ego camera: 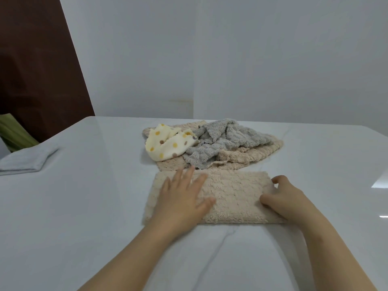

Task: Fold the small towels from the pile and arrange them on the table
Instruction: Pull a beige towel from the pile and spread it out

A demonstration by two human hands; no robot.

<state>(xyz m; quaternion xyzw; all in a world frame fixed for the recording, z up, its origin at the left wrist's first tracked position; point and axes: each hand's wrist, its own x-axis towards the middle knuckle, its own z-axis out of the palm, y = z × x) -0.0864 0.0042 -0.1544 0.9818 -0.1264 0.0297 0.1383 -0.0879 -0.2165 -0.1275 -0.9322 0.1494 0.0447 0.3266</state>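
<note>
A beige fluffy towel (233,194) lies folded into a long rectangle on the white table (84,206), just in front of me. My left hand (184,198) rests flat on its left half with the fingers spread. My right hand (283,196) has its fingers curled around the towel's right end. Behind it sits the pile: a cream towel with yellow and brown dots (165,143), a crumpled grey towel (222,139) and beige towels (252,156) underneath.
A folded light blue-grey cloth (25,160) lies at the table's left edge. A dark brown panel (37,70) and something green (14,133) stand beyond that edge. A white wall runs behind the table.
</note>
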